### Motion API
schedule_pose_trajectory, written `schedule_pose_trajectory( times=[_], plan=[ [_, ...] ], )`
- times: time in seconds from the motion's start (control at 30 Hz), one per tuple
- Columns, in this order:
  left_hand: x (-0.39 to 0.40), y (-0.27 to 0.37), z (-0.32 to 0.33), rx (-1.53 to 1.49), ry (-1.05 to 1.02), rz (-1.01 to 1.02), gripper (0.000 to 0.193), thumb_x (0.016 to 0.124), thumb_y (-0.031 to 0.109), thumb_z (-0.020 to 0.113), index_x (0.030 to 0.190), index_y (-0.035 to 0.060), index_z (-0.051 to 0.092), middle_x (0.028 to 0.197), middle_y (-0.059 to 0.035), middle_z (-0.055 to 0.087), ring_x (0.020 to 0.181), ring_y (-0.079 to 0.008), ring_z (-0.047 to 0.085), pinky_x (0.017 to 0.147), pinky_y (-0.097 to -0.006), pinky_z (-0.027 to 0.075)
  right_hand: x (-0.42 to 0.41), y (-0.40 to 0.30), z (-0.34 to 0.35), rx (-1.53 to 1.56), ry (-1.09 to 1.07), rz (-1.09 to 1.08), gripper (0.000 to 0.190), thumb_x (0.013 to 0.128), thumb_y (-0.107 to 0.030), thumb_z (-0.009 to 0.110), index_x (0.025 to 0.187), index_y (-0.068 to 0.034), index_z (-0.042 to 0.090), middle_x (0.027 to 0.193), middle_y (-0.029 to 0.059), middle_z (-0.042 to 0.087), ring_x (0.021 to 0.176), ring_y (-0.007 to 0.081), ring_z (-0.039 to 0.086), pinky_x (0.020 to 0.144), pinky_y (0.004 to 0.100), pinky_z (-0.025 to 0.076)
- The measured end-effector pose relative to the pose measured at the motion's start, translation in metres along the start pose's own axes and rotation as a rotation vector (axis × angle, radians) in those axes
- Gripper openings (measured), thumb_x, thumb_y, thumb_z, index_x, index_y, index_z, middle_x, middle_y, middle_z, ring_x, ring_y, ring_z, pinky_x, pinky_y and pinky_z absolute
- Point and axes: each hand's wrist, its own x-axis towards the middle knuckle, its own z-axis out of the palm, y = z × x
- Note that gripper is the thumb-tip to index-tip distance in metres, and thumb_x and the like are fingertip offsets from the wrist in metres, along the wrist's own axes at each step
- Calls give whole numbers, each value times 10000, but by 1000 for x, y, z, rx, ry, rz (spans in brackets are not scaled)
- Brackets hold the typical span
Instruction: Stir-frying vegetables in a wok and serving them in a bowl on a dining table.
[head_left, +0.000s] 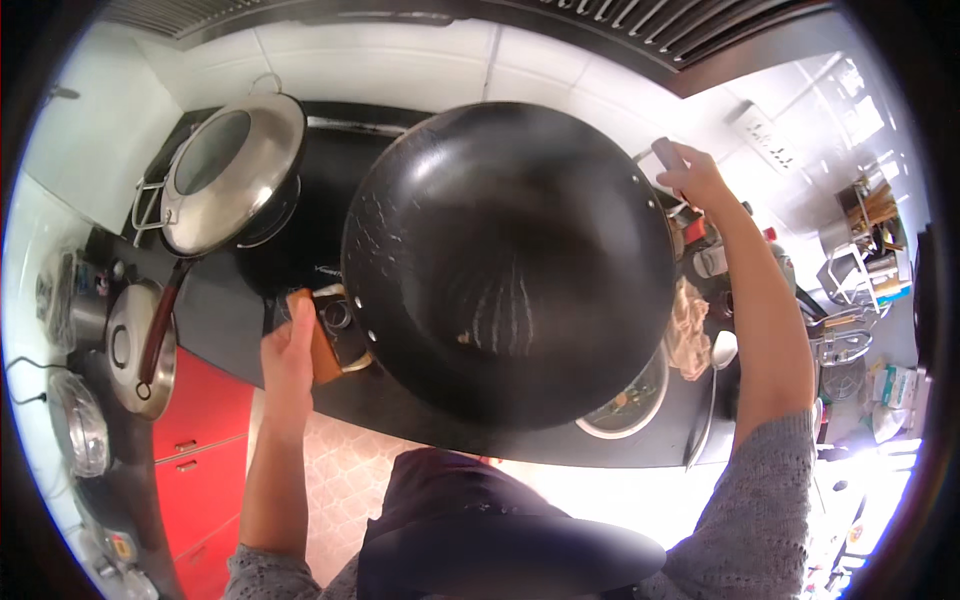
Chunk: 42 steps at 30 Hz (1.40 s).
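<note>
A large black wok (510, 262) fills the middle of the view, its inside facing me, with pale streaks and a small bit of residue near its bottom. My left hand (289, 360) grips its orange-brown side handle (322, 345). On the other side, my right hand (694, 176) is closed around the opposite handle (666, 155), which looks dark. Beneath the wok's lower right edge, a white-rimmed bowl (654, 409) with bits of food partly shows. A ladle or spoon (712, 397) lies to its right, near a crumpled tan cloth (688, 330).
At the left of the black stove (330, 172) sits a long-handled pan under a domed steel lid (240, 172). Another steel lid (139, 352) lies at the counter's left. Bottles (709, 261) stand at right. A range hood (645, 30) hangs above; red cabinets (199, 420) are below.
</note>
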Motion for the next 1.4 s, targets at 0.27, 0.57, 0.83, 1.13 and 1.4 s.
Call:
schedule_pose_trajectory(
  times=[0.27, 0.57, 0.83, 1.13, 1.4],
  plan=[
    [41, 27, -4, -84, -26, 14, 332, 839, 334, 661, 735, 25, 601, 620, -41, 581, 510, -101, 547, 475, -221, 421, 60, -15, 46, 14, 6, 28, 537, 675, -124, 684, 1203, -123, 588, 621, 23, 512, 484, 89, 454, 381, 233, 308],
    [53, 39, 2, -121, -98, 37, 260, 824, 253, 684, 797, 9, 598, 649, -31, 566, 585, -107, 554, 545, -222, 408, 97, 9, 67, -5, 90, -99, 452, 703, -209, 726, 1130, -94, 633, 811, 32, 606, 750, 127, 545, 675, 298, 431],
    [57, 40, 1, -83, -33, 74, 333, 884, 358, 596, 776, 43, 598, 676, -53, 600, 576, -120, 554, 533, -234, 425, 76, -26, 70, -402, 172, -122, 354, 758, -311, 650, 1045, -103, 640, 917, 92, 634, 847, 230, 594, 769, 369, 464],
    [49, 28, -5, -245, 9, 90, 519, 924, 500, 444, 992, 4, 584, 778, -78, 630, 644, -118, 560, 576, -229, 432, -87, -86, 222, -209, -506, -575, 181, 781, -236, 615, 867, -88, 674, 885, 115, 651, 888, 298, 611, 812, 397, 470],
    [21, -3, -24, -267, 136, -8, 501, 937, 474, 434, 1005, -4, 568, 735, -63, 610, 574, -95, 508, 526, -203, 367, -93, -123, 256, -468, -592, -650, 134, 771, -135, 622, 863, -47, 666, 889, 148, 654, 897, 283, 615, 828, 427, 393]
  ],
)
